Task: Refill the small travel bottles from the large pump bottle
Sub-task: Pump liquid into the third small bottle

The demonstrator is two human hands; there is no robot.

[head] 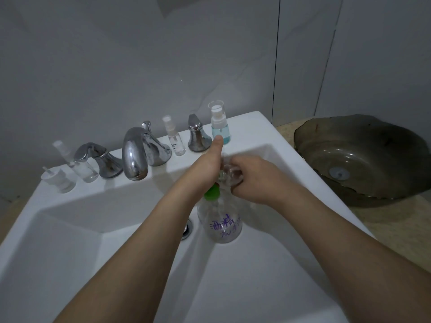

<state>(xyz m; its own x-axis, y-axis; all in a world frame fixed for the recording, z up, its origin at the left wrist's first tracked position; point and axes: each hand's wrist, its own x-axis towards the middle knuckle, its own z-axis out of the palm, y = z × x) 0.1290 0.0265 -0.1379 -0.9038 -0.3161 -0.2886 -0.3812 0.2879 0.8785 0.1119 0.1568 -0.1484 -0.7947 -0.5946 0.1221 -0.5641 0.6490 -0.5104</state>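
Pump head (220, 177) hidden behind hands (211, 166).

A bathroom: white sink (70, 229) with chrome faucet (135, 155); tiled wall (116, 66) behind.

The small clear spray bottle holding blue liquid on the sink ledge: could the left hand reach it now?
Probably yes: the left hand has its thumb beside that blue-liquid bottle, nothing between, but it first must leave the pump bottle.
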